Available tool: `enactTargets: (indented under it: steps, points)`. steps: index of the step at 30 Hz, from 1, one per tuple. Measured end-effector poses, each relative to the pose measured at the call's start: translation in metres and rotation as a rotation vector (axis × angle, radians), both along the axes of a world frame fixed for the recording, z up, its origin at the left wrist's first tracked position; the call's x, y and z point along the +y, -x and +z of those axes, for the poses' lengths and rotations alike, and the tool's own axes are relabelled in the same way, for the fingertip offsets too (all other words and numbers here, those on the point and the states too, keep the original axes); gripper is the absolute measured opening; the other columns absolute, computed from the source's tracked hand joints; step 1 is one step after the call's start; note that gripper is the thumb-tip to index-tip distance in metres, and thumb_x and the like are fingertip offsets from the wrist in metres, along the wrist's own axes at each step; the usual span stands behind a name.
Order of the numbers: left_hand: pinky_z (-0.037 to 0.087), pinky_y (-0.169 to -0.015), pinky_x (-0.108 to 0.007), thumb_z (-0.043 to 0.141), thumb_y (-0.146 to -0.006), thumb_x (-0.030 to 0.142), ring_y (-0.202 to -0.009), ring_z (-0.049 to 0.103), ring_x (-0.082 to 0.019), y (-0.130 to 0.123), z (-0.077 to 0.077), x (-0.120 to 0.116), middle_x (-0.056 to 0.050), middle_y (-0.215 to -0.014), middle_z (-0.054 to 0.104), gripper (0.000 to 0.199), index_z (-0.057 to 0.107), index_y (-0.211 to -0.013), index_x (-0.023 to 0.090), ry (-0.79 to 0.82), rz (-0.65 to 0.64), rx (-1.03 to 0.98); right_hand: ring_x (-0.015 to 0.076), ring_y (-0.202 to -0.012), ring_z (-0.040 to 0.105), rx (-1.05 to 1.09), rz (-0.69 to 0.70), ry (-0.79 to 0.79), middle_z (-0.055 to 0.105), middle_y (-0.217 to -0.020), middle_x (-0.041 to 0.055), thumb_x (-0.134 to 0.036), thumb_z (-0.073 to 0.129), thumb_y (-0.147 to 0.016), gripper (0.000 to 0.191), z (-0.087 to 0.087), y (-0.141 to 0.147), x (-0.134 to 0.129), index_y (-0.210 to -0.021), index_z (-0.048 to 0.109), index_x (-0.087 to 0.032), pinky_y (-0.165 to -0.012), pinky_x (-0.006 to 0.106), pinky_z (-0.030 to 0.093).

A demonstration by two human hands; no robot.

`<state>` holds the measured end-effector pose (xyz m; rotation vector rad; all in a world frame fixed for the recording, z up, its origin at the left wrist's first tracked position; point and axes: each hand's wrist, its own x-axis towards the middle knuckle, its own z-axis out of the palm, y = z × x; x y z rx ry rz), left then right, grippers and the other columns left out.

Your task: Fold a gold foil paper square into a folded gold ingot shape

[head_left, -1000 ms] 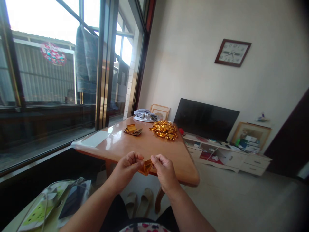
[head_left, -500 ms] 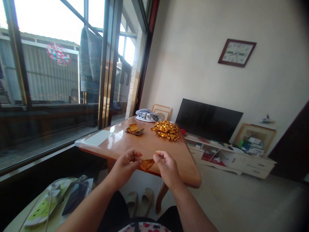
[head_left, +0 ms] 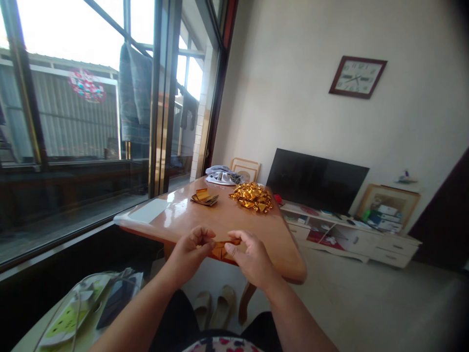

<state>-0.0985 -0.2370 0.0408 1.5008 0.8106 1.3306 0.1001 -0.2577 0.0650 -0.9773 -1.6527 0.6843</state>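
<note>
A partly folded piece of gold foil paper (head_left: 221, 250) is held between my hands, over the near edge of the wooden table (head_left: 183, 215). My left hand (head_left: 194, 254) pinches its left end between thumb and fingers. At the right end, my right hand (head_left: 250, 256) has its thumb in front of the paper and its fingers behind. Farther back on the table lie a small stack of gold paper sheets (head_left: 204, 197) and, to its right, a heap of shiny folded gold pieces (head_left: 252, 196).
Folded cloth (head_left: 222, 175) lies at the table's far end, and a white sheet (head_left: 148, 210) at its left. Lower left, a power strip (head_left: 69, 315) and a dark phone (head_left: 115, 300) rest on a surface. Slippers (head_left: 223, 307) stand below the table.
My right thumb has slid left across the paper and my right fingers have opened a little. My left hand keeps its pinch. The view has shifted slightly.
</note>
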Motion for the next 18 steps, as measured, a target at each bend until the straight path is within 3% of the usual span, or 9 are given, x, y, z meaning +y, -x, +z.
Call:
enactTargets:
  steps: [2, 4, 6, 8, 12, 18]
  points:
    - [0.046, -0.069, -0.027, 0.073, -0.082, 0.034, -0.073, 0.063, -0.016, 0.004, 0.000, 0.002, -0.002, -0.081, 0.067, 0.030, 0.058, -0.101, 0.017, 0.002, 0.049, -0.015, 0.0209, -0.093, 0.060, 0.333, 0.090, 0.095, 0.069, -0.096, 0.0036, -0.044, 0.072, -0.084, 0.030, 0.009, 0.002, -0.004, -0.105, 0.073, -0.024, -0.089, 0.036, 0.046]
    - [0.044, -0.068, -0.025, 0.073, -0.081, 0.034, -0.072, 0.061, -0.015, 0.006, 0.002, 0.003, -0.001, -0.080, 0.066, 0.030, 0.059, -0.101, 0.017, 0.016, 0.073, -0.038, 0.0179, -0.081, 0.057, 0.725, 0.195, 0.171, 0.064, -0.084, 0.0019, -0.049, 0.066, -0.087, 0.028, 0.022, 0.004, -0.010, -0.090, 0.071, -0.022, -0.085, 0.037, 0.048]
    - [0.043, -0.068, -0.025, 0.074, -0.080, 0.034, -0.073, 0.060, -0.014, 0.006, 0.006, 0.001, 0.000, -0.081, 0.066, 0.030, 0.059, -0.101, 0.017, 0.033, 0.084, -0.067, 0.0163, -0.073, 0.052, 0.939, 0.294, 0.228, 0.057, -0.073, 0.0007, -0.050, 0.063, -0.089, 0.033, 0.035, 0.005, -0.016, -0.074, 0.067, -0.020, -0.081, 0.037, 0.049]
    - [0.043, -0.069, -0.024, 0.074, -0.080, 0.034, -0.074, 0.060, -0.014, 0.005, 0.009, -0.001, 0.000, -0.081, 0.066, 0.031, 0.059, -0.100, 0.017, 0.050, 0.093, -0.088, 0.0149, -0.066, 0.046, 1.001, 0.393, 0.250, 0.051, -0.065, -0.0005, -0.052, 0.057, -0.092, 0.043, 0.046, 0.003, -0.024, -0.064, 0.061, -0.020, -0.081, 0.039, 0.050]
    - [0.043, -0.065, -0.023, 0.076, -0.079, 0.035, -0.070, 0.060, -0.014, 0.002, 0.011, -0.004, 0.001, -0.077, 0.065, 0.031, 0.059, -0.099, 0.018, 0.088, 0.096, -0.099, 0.0133, -0.057, 0.037, 0.929, 0.736, 0.278, 0.040, -0.055, -0.0026, -0.062, 0.044, -0.096, 0.059, 0.066, -0.005, -0.045, -0.055, 0.052, -0.020, -0.088, 0.045, 0.049]
    - [0.048, -0.070, -0.028, 0.076, -0.079, 0.036, -0.075, 0.064, -0.018, 0.000, 0.009, 0.000, 0.000, -0.080, 0.065, 0.030, 0.060, -0.098, 0.019, 0.057, 0.044, -0.104, 0.0133, -0.052, 0.036, 0.789, 1.279, 0.019, 0.034, -0.049, -0.0039, -0.082, 0.033, -0.088, 0.070, 0.104, -0.008, -0.082, -0.050, 0.036, -0.023, -0.082, 0.052, 0.052]
